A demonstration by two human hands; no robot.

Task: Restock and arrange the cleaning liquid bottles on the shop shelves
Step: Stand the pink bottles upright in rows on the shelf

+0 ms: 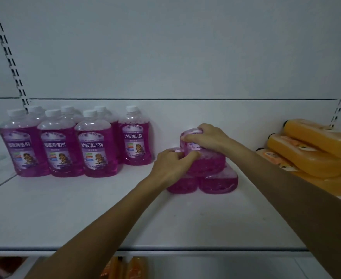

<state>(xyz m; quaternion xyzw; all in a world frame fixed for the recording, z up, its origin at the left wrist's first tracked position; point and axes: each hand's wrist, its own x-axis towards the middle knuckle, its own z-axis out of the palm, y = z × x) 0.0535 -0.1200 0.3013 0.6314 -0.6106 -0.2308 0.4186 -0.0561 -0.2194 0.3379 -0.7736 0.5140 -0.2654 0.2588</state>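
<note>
Several purple floor cleaner bottles with white caps (97,146) stand upright in rows at the left of the white shelf (85,208). In the middle of the shelf lies a small stack of purple bottles on their sides (218,182), bases toward me. My right hand (205,137) grips the top bottle of the stack (207,164) from above. My left hand (171,166) curls round the left side of the same bottle, over a lower lying one (180,187).
Orange bottles (314,150) lie stacked on their sides at the shelf's right end. More orange bottles (125,267) show on the shelf below. Slotted uprights (10,61) run up the back panel. Bare shelf surface lies between the standing and lying purple bottles.
</note>
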